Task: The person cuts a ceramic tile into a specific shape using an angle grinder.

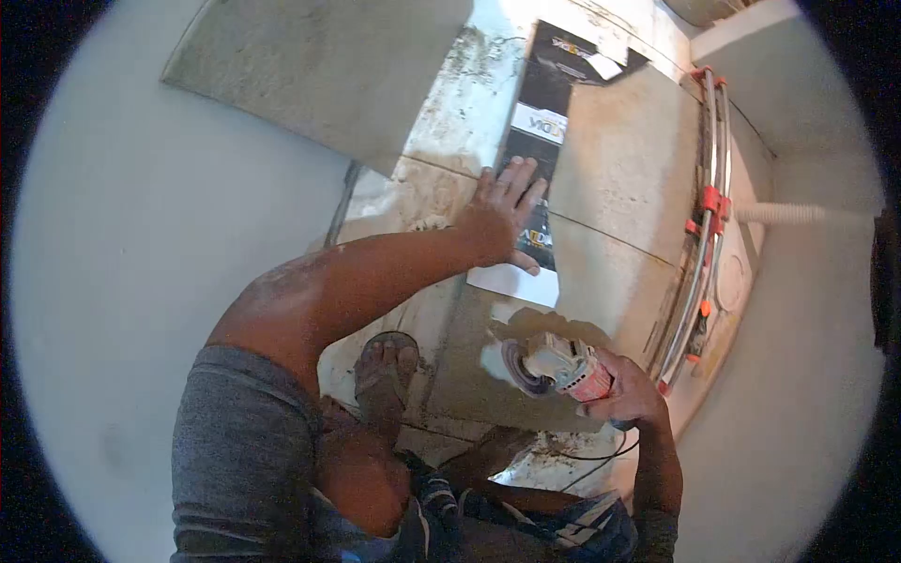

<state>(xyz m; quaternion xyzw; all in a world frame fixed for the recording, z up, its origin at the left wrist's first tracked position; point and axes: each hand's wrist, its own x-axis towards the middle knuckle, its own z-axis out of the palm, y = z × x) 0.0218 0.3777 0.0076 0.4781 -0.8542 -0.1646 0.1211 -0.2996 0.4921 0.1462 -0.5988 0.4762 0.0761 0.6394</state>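
Observation:
My left hand (507, 214) lies with its fingers spread on a black and white printed cardboard sheet (535, 122). In my right hand (631, 392) is a red and grey angle grinder (572, 366), my fingers wrapped round its body. The grinder's disc (526, 368) points left, over a grey-brown tile (488, 375) close to my feet. Dark wet-looking patches and a pale spot show on the tile by the disc. A black cable (601, 457) trails below the grinder.
A large tile (310, 75) leans at the upper left by the wall (141, 235). Along the right lies a tile cutter with metal rails and red fittings (711, 211). A ribbed pale hose (779, 214) sticks out beside it. My sandalled foot (387, 361) stands left of the tile.

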